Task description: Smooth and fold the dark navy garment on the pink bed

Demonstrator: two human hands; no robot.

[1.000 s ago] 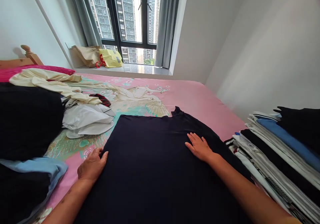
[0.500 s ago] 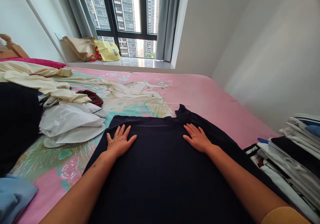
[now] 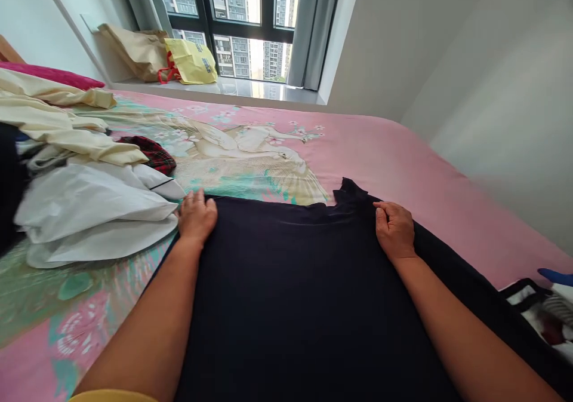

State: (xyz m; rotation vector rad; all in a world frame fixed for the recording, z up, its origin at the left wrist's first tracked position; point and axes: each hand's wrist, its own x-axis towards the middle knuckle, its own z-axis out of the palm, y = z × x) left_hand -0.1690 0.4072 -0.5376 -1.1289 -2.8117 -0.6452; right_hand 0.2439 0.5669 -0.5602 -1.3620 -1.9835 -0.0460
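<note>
A dark navy shirt (image 3: pixel 295 294) lies spread flat on the bed before me, with a small bunched piece like a collar (image 3: pixel 351 192) sticking up at its far right. At the far left corner of the fabric, my left hand (image 3: pixel 196 215) is closed on the edge, its fingers partly hidden over the far side. My right hand (image 3: pixel 394 230) pinches the cloth near the bunched piece, thumb against curled fingers. To the right of that hand, more dark fabric runs down along my forearm.
A crumpled white garment (image 3: pixel 98 211), cream cloth (image 3: pixel 58 121) and a red plaid piece (image 3: pixel 154 154) lie heaped at left on the pink patterned bedsheet (image 3: pixel 367 139). Folded clothes (image 3: pixel 555 312) are at the right edge. Paper bags, one brown (image 3: pixel 138 52), one yellow (image 3: pixel 192 61), stand on the windowsill.
Both hands, flat on the shirt before, have moved apart to its far corners and closed on the cloth. The view has shifted, so less of the folded stack shows.
</note>
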